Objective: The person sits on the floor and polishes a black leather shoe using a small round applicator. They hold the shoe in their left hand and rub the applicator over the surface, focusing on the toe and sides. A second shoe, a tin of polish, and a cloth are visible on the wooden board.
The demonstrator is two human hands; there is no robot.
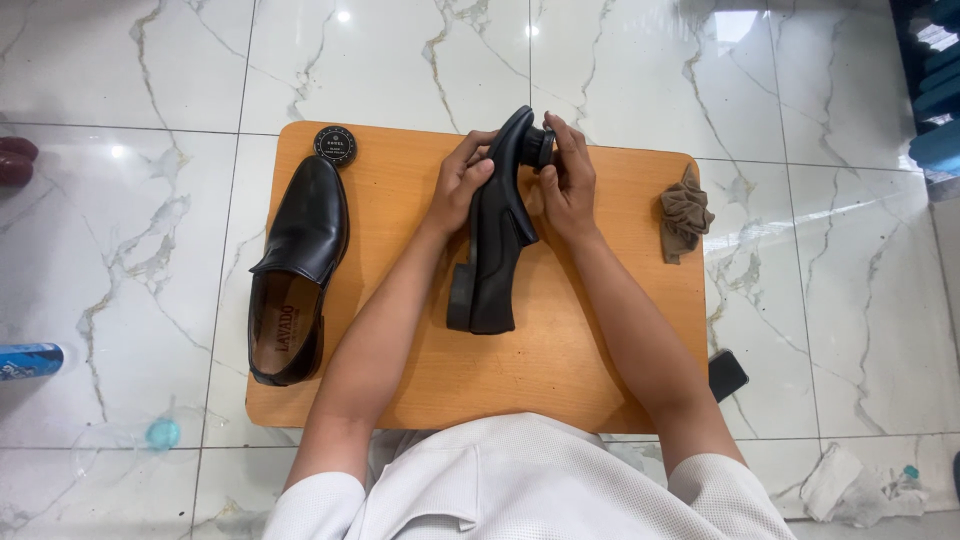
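A black leather shoe rests tilted on its side in the middle of a low wooden board. My left hand grips its upper from the left. My right hand presses a small black round applicator against the shoe's toe. The matching black shoe lies upright on the board's left side, its tan insole showing. A round black polish tin sits at the board's far left corner.
A crumpled brown cloth lies on the board's right edge. A dark phone sits on the marble floor beside the board. White rags lie at lower right, a blue can at left.
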